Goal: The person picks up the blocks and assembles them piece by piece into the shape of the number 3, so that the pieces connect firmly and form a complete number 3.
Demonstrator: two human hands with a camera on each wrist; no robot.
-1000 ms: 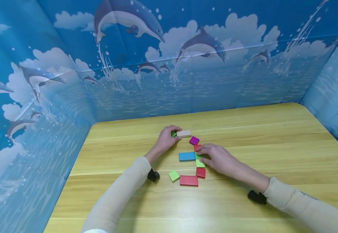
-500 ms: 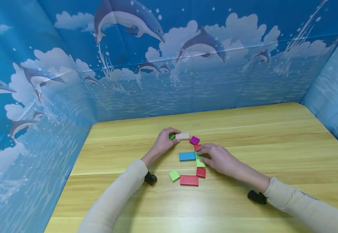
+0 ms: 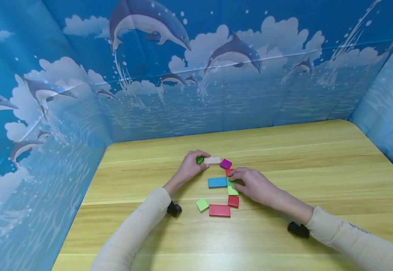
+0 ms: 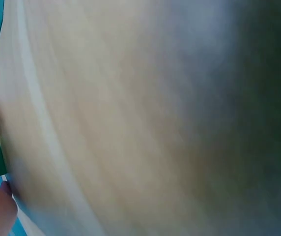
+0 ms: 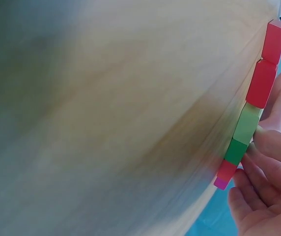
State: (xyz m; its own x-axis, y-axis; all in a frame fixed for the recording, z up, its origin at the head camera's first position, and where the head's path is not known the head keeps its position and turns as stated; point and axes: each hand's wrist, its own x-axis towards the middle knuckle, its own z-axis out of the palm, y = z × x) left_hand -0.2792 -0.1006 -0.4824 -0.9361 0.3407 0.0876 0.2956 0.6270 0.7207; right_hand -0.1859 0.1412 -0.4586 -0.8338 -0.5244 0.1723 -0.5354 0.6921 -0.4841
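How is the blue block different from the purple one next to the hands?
The blue block is a long rectangle, while the purple block is a small square. The blue block lies parallel to the table edge; the purple block sits turned at an angle. The purple block lies farther away, beside the natural wood block at the left hand; the blue block lies beside the right hand. Both lie flat on the table.

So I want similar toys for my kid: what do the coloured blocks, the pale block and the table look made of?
The coloured blocks, like the blue block, look like painted wood with a flat matte coat, though plastic is possible. The pale block by the left hand seems bare, unpainted wood. The table shows yellowish wood grain, possibly laminate.
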